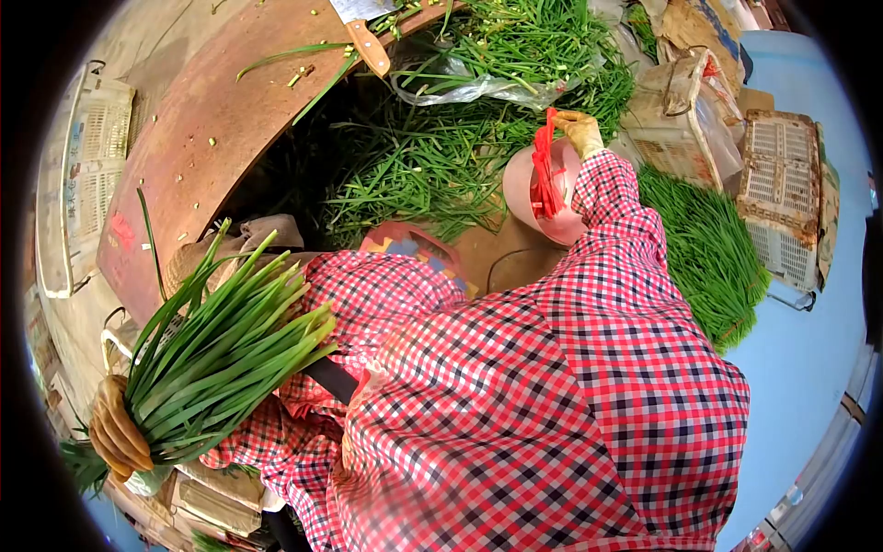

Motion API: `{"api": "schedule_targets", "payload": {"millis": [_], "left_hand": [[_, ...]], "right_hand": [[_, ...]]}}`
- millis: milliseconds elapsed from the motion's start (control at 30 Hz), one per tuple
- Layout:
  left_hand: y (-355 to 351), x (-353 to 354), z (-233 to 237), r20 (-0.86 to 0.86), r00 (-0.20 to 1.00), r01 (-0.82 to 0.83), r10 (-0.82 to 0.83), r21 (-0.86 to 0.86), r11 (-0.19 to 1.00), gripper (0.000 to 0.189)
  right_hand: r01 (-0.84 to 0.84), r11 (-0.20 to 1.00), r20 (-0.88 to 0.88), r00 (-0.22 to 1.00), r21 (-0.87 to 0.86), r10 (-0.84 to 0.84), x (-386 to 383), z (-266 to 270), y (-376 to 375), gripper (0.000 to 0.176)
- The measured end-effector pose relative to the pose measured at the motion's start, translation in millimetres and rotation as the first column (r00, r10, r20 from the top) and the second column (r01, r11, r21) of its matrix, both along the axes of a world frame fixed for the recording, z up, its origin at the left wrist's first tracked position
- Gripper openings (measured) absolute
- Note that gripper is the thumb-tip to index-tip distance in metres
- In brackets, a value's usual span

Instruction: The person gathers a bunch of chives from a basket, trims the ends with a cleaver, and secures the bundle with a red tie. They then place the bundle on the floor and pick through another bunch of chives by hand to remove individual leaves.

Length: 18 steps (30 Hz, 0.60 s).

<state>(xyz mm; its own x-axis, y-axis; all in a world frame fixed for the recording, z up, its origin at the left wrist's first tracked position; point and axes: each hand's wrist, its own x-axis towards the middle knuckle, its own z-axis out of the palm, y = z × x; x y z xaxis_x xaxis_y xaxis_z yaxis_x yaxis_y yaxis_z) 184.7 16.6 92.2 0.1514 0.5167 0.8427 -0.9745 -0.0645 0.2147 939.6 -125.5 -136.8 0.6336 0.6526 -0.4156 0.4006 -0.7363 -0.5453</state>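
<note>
My left hand (120, 428), in a tan glove, is closed round a thick bunch of chives (230, 359) at the lower left. The pale cut ends fan out toward my checked sleeve, and the leaf tips hang behind the hand. At the upper right my right hand (579, 133), also gloved, pinches the top of some red ties (549, 175). These ties hang over a pink bucket (520, 189) and partly inside it. Loose chives (414, 175) lie in a heap beside the bucket.
A brown board (184, 138) curves across the left, with a wooden-handled cleaver (368, 46) and green scraps on it. White crates (97, 156) stand at far left, more crates (782, 193) at right. Stacked chives (704, 258) lie near my right arm. A plastic bag (487, 87) lies among the greens.
</note>
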Motion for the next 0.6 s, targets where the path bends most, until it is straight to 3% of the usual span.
{"api": "schedule_targets", "payload": {"millis": [67,200,300,333,600], "left_hand": [[1.2,-0.6,-0.8,-0.001,1.000,-0.001,0.001,-0.004,1.000,0.020],[5.9,2.2,0.9,-0.006,1.000,0.000,0.000,-0.001,1.000,0.020],[8.3,6.0,0.4,-0.010,1.000,-0.007,0.007,-0.004,1.000,0.020],[6.8,9.0,-1.0,-0.013,1.000,-0.009,0.009,-0.001,1.000,0.020],[7.1,24.1,4.9,-0.032,0.999,-0.038,0.038,0.002,0.999,0.020]], "right_hand": [[-0.051,0.996,0.030,0.998,0.073,0.049,12.1,-6.0,-7.8,0.029],[0.132,0.989,-0.064,0.990,0.065,-0.128,19.4,2.2,-2.0,0.033],[-0.042,0.996,-0.018,0.999,0.081,0.044,12.7,12.1,-5.2,0.037],[-0.018,0.992,-0.080,0.996,0.128,0.029,12.1,5.9,-6.2,0.036],[-0.022,1.000,0.100,0.995,-0.004,0.023,-10.2,19.8,13.1,0.028]]}}
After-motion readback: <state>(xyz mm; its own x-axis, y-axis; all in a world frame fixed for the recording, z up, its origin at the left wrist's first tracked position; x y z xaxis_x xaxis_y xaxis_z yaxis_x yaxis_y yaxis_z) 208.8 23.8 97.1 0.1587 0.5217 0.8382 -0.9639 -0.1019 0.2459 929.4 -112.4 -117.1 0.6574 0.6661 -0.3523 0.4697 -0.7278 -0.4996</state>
